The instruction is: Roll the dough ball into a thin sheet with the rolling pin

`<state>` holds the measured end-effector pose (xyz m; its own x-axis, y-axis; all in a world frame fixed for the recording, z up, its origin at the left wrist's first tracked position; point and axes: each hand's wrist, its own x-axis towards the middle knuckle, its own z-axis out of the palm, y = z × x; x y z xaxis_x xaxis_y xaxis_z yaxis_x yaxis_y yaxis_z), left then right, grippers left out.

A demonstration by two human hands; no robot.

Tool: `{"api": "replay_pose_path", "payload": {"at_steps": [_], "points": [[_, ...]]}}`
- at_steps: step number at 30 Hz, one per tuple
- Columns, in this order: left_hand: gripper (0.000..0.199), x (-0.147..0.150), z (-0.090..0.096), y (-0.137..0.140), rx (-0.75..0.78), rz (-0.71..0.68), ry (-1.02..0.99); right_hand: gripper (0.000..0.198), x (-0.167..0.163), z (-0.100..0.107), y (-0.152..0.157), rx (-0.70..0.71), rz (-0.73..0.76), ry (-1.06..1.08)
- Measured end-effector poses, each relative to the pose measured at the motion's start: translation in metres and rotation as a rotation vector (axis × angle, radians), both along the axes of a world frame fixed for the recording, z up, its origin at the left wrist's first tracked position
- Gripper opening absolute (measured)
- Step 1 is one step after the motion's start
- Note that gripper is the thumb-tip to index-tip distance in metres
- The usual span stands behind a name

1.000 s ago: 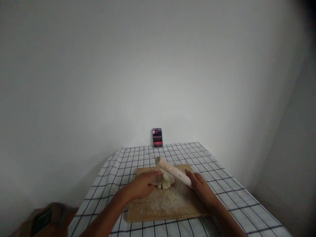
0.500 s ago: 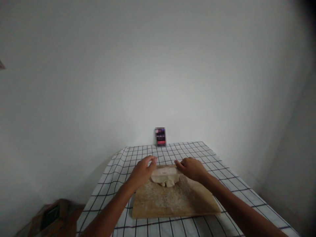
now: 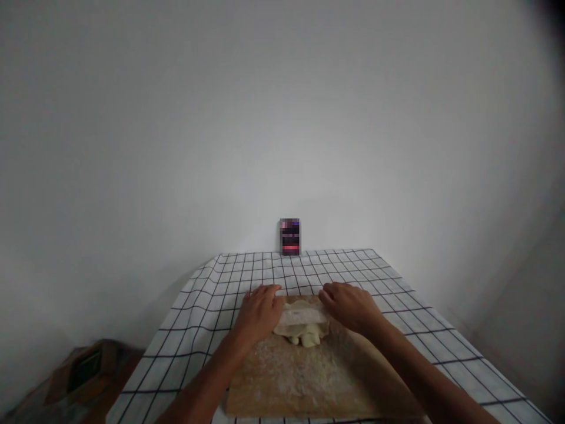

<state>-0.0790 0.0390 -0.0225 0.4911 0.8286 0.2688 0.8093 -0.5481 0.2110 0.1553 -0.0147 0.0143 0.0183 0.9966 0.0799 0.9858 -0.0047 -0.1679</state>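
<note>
On the board (image 3: 304,383), dough (image 3: 309,337) now shows beyond the pin (image 3: 302,317): flattening advances. Right hand (image 3: 349,304) clasps the pin; left hand (image 3: 260,312), grip unclear.

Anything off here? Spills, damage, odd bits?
The dark item at the far edge of the cloth shows as coarse blocks, unlike its surroundings. Pale powder is scattered across the board; the dough has a lumpy near edge. Nothing looks broken.
</note>
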Motion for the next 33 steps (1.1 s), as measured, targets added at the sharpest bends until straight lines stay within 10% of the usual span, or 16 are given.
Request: {"api": "replay_pose_path", "payload": {"at_steps": [22,33], "points": [[0.05,-0.008,-0.017,-0.054,0.211,-0.024,-0.085,0.046,-0.01,-0.053,-0.075,0.315,0.02,0.124],[0.044,0.003,-0.004,-0.035,0.074,0.017,0.014,0.046,-0.008,-0.022,-0.038,0.1,-0.027,-0.034]]}}
